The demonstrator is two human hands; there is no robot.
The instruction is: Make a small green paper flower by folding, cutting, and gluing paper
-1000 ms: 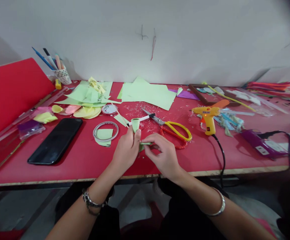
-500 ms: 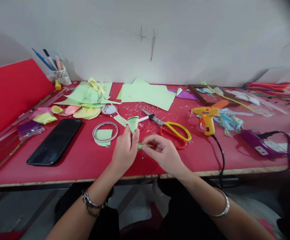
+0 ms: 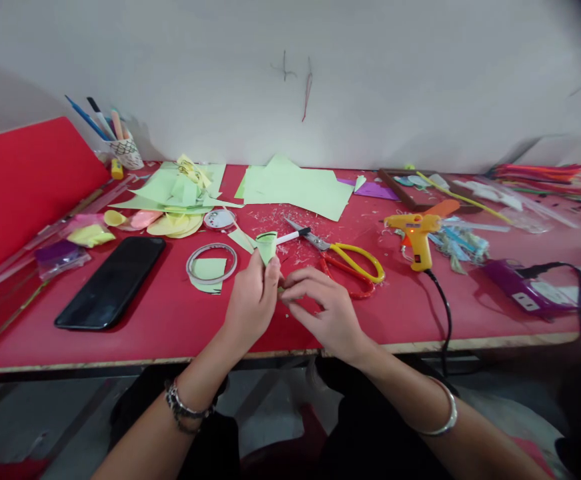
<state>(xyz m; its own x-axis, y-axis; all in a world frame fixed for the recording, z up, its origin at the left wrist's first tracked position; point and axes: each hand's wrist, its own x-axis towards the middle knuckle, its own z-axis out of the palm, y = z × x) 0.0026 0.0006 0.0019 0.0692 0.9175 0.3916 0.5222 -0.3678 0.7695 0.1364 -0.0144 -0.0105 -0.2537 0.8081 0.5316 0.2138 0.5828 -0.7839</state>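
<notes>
My left hand (image 3: 251, 303) is closed around a small light green paper piece (image 3: 267, 245) rolled into a cone, its wide end sticking up above my fingers. My right hand (image 3: 326, 308) pinches the lower end of the same green paper, right beside my left fingers. Both hands hover over the red table (image 3: 170, 320) near its front edge. A white pen with a black cap (image 3: 290, 236) lies just behind the paper.
Yellow-handled scissors (image 3: 350, 260) lie right of my hands, then a yellow glue gun (image 3: 417, 239) with its cord. A black phone (image 3: 111, 281) and a ring of tape (image 3: 212, 263) lie to the left. Green paper sheets (image 3: 295, 187) and a pen cup (image 3: 125, 152) sit at the back.
My right hand drew in closer to the left hand, and its fingers now cover the green stem end that showed before. The cone end rose slightly.
</notes>
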